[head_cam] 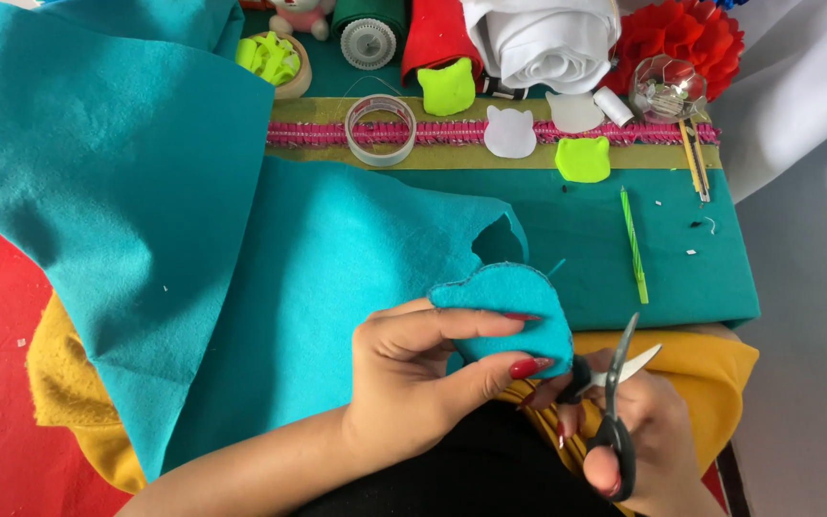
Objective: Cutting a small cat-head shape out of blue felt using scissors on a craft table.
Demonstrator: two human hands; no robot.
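Teal-covered table (681, 278), large teal felt sheet (193, 239) draped across. Cut felt shape (509, 311) pinched in left hand (413, 373) (thumb beneath). Scissors (614, 393) gripped by right hand (643, 431), blades parted.

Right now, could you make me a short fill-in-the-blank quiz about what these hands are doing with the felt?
1. The left hand pinches a cut felt shape coloured ____.
2. The right hand holds a pair of ____.
3. The blades stand ____.
4. The clear tape roll lies on a ____ woven band.

Missing words: teal; scissors; open; pink
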